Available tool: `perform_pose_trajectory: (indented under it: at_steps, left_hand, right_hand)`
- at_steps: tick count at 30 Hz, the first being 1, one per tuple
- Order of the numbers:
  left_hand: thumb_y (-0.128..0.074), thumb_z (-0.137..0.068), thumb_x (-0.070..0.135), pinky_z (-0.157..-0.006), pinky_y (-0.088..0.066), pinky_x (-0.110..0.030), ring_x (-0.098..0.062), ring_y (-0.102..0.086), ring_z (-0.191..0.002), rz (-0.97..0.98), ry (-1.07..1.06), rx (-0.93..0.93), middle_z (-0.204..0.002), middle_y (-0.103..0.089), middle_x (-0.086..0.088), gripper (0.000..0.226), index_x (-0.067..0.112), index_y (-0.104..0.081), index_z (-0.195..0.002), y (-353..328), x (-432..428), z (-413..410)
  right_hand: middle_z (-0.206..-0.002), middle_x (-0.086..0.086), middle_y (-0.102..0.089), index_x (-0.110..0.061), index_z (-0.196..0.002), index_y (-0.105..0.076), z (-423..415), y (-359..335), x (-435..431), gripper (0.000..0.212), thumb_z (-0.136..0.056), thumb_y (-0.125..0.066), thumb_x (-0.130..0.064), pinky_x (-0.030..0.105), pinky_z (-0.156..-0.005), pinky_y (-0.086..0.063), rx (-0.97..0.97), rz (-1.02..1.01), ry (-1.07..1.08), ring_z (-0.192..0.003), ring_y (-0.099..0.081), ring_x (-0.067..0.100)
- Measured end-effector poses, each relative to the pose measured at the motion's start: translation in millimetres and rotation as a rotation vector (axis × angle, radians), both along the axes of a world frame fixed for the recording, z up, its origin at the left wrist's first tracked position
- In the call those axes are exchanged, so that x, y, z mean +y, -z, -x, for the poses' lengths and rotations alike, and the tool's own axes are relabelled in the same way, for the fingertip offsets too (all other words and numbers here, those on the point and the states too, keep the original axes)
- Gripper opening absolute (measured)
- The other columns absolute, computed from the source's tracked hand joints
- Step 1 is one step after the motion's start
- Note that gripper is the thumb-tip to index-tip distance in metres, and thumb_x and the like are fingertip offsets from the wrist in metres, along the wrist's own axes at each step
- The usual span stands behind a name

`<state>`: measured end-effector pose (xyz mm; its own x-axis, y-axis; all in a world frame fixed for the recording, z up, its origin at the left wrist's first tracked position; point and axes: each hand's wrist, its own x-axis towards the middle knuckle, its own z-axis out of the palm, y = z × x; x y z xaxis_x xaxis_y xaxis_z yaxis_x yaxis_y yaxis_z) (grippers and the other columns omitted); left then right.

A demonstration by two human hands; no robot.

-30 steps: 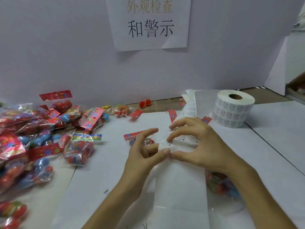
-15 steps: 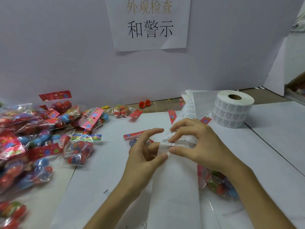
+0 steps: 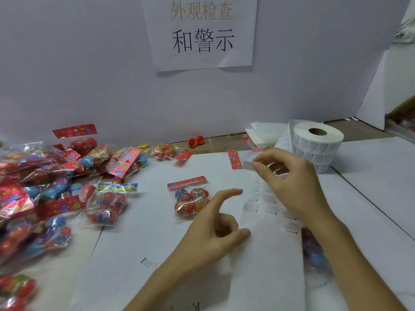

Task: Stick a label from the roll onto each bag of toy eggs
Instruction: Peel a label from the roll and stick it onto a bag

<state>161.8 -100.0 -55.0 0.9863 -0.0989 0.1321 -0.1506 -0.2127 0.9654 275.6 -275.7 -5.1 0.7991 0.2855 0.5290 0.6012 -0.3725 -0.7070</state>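
My right hand (image 3: 289,180) is raised above the label strip (image 3: 265,223) and pinches a small white label (image 3: 248,165) between thumb and finger. My left hand (image 3: 213,232) hovers at the strip's left edge, index finger stretched out, other fingers loosely curled, holding nothing. A bag of toy eggs (image 3: 190,198) with a red header lies just left of my left hand. The label roll (image 3: 317,147) stands behind my right hand. Another bag (image 3: 314,250) lies partly hidden under my right forearm and the strip.
A heap of bagged toy eggs (image 3: 45,187) fills the left of the table. One bag (image 3: 165,150) and an open red egg shell (image 3: 195,140) lie near the back wall. A paper sign (image 3: 202,30) hangs on the wall. White paper sheets (image 3: 139,232) cover the table.
My right hand peeled a label off the strip and lifted it up and to the right. My left hand let go of the strip and drew back, uncovering the bag beside it.
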Motion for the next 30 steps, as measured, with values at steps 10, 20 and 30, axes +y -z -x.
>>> perform_pose_trajectory:
  at_steps: [10, 20, 30]
  left_hand:
    - [-0.066, -0.086, 0.036, -0.059, -0.045, -0.029, -0.011, -0.044, -0.056, 0.434, 0.015, 0.144, -0.063, -0.048, -0.001, 0.053, 0.033, -0.064, -0.138, -16, 6, -1]
    - [-0.063, -0.085, 0.042, -0.058, -0.049, -0.026, -0.011, -0.046, -0.056, 0.532, -0.005, 0.139, -0.063, -0.05, -0.003, 0.042, 0.046, -0.069, -0.126, -19, 12, -3]
    - [-0.065, -0.081, 0.049, -0.059, -0.05, -0.026, -0.01, -0.048, -0.056, 0.499, 0.013, 0.12, -0.065, -0.054, -0.003, 0.045, 0.045, -0.069, -0.126, -20, 11, -3]
  right_hand:
    - [-0.093, -0.017, -0.069, -0.031, -0.1, -0.071, 6, 9, 12, 0.018, -0.087, -0.069, -0.044, 0.018, -0.072, -0.053, -0.084, 0.091, -0.113, -0.085, -0.066, 0.006]
    - [-0.108, -0.028, -0.059, -0.051, -0.127, -0.051, -1, 22, 13, 0.053, -0.081, -0.077, -0.053, 0.02, -0.073, -0.052, 0.055, 0.281, -0.177, -0.09, -0.063, -0.001]
    - [-0.099, -0.02, -0.071, -0.036, -0.101, -0.074, 10, 8, 15, 0.033, -0.083, -0.064, -0.062, 0.02, -0.072, -0.055, 0.175, -0.007, -0.27, -0.086, -0.067, 0.011]
